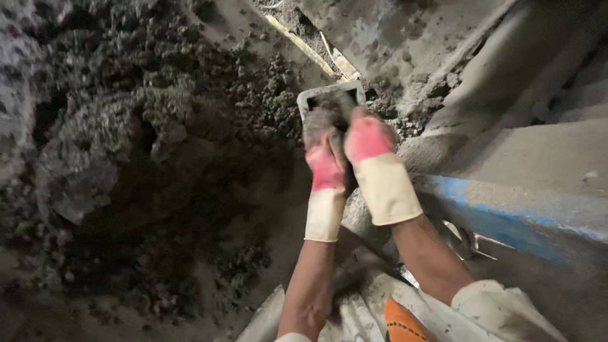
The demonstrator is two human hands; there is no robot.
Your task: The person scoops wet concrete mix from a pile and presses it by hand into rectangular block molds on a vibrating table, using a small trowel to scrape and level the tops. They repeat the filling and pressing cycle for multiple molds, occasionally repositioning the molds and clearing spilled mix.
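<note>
Mortar heap (145, 145) on dusty ground, blue-edged slab (506, 215)

Clumped mortar heap (158, 126) blocks left (slab (538, 158) right).

A single head-worn view looks steeply down and forward from close above the person's forearms, which rise from 6 o'clock. The left hand (326, 166) and right hand (367, 140) sit near centre; the grey mortar heap (145, 145) fills 9 to 11 o'clock.
</note>
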